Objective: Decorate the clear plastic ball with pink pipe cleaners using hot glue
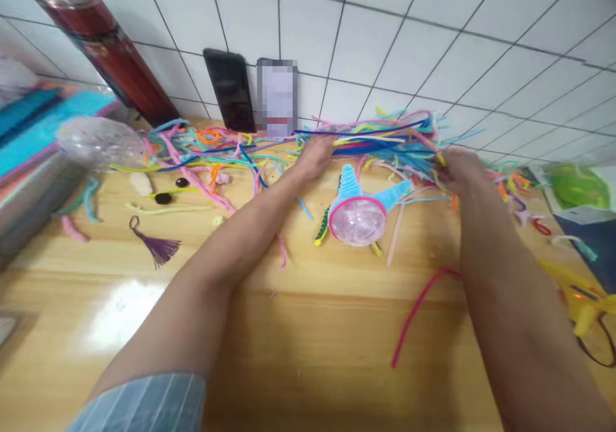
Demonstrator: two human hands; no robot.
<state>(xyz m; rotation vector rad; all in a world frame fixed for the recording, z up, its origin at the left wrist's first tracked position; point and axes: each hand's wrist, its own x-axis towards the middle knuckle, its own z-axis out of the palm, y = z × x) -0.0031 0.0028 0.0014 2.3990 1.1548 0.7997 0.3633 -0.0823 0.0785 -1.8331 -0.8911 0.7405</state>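
Observation:
Both my arms reach across a wooden table (308, 342) into a heap of coloured pipe cleaners (385, 140) along the tiled wall. My left hand (315, 156) rests in the left part of the heap, fingers buried in the strands. My right hand (459, 169) is at the heap's right end, fingers curled among blue and pink strands. Between the hands lies a clear pinkish ball wrapped in blue and pink pipe cleaners (359, 214). Motion blur hides the fingers of both hands.
A red flask (108, 50) and a black phone (231, 88) lean on the wall. At left are a clear plastic ball (99, 142), stacked coloured packs (33, 130) and a purple tassel (156, 246). A loose pink pipe cleaner (416, 310) lies near my right forearm.

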